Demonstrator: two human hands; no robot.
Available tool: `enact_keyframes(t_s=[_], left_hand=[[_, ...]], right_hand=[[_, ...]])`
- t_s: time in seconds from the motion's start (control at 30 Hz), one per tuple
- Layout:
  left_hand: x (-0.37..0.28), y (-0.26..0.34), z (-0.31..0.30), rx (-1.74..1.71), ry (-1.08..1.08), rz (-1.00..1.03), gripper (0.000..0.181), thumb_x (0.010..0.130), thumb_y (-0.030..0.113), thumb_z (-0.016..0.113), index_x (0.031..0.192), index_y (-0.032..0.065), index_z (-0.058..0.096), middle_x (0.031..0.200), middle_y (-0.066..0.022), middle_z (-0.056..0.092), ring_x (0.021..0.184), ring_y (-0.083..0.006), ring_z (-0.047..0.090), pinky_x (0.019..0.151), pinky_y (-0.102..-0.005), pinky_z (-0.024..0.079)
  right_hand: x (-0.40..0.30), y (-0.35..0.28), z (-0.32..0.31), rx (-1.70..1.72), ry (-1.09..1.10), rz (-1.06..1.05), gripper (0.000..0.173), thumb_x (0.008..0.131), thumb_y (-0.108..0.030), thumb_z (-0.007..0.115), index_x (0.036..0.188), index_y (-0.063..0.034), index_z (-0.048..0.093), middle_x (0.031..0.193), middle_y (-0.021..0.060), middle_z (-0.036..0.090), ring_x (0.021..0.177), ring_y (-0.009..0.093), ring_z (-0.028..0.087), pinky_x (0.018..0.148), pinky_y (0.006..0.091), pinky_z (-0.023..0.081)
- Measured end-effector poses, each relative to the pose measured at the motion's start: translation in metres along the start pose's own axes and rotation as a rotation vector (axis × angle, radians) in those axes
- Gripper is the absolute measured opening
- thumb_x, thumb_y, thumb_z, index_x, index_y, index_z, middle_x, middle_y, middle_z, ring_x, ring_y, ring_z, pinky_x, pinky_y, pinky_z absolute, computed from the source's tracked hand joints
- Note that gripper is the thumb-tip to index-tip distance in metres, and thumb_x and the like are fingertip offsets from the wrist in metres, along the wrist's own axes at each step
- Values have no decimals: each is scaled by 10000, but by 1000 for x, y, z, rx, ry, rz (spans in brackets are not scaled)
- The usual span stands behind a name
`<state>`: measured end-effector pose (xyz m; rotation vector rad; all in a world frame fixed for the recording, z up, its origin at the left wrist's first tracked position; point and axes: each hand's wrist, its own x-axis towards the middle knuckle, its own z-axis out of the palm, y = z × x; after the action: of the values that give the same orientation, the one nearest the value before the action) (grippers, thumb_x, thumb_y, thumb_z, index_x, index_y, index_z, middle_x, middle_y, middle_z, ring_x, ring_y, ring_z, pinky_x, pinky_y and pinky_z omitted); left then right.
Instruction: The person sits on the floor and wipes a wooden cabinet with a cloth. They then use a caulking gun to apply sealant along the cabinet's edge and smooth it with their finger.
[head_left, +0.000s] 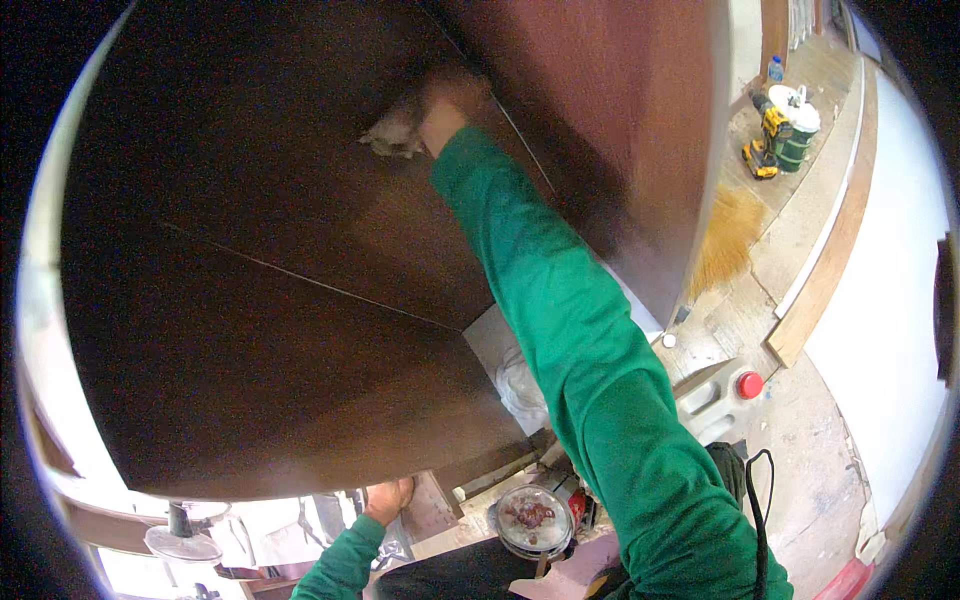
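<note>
Deep inside a dark brown wooden cabinet (300, 360), my right hand (450, 109) is closed on a crumpled pale cloth (395, 133) against a dark panel; the hand is blurred. My right arm in a green sleeve crosses the view. At the cabinet's lower edge, my left hand (388, 500) rests by the panel's rim, its fingers partly hidden; whether it holds anything is unclear. A white sheet with a clear plastic-like item (521, 381) on it lies beneath my right forearm. Below, a round container (534, 521) has reddish-brown material on its top.
At the right, a yellow cordless drill (772, 131) stands beside a green tub (793, 150). Nearer are broom bristles (726, 236), a grey-white jug with a red cap (750, 385) and a wooden board (825, 274). A clear round disc-like item (184, 541) is at the lower left.
</note>
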<state>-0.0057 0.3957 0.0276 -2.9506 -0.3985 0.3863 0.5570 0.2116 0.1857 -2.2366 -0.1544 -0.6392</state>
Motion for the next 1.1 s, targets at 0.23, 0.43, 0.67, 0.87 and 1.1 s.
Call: enact_keyframes(t_s=[0.23,0.43,0.67,0.87,1.1], left_hand=[[21,37,-38,-152,316,10,449,864,329,555,1193,37,642,1285,-267,570,1231,-468,484,1079,-567,327],[27,41,-36,-93,443,38,507,831,209,601,1290,-3,561,1299,-222,551,1242,-392,491,1072,-480,382],[24,49,-53,-301,620,58,540,803,109,554,1341,71,538,1124,-229,642,1053,-386,625,902,-485,516],[-16,54,-95,-682,815,5,402,873,239,590,1235,69,621,949,-220,693,852,-408,666,746,-482,540],[-89,59,-104,-1008,834,-99,378,889,262,669,1189,32,661,852,-177,720,728,-271,705,675,-358,543]], right_hand=[[-103,-21,-90,1363,-27,280,315,850,11,496,1076,-36,709,945,81,683,867,195,633,757,357,526],[-167,108,-249,232,-544,-370,351,828,-207,645,1122,-22,694,1066,210,693,981,345,668,894,395,509],[-163,222,-575,-282,-649,-109,476,805,-94,646,1248,76,604,1229,213,648,1123,273,619,997,358,458],[-235,243,-735,-424,-517,167,494,787,42,536,1276,98,581,1260,218,636,1151,241,616,1024,336,450],[-373,213,-561,-430,-701,-99,448,756,-65,650,1193,34,648,1084,212,678,973,310,674,857,389,527]])
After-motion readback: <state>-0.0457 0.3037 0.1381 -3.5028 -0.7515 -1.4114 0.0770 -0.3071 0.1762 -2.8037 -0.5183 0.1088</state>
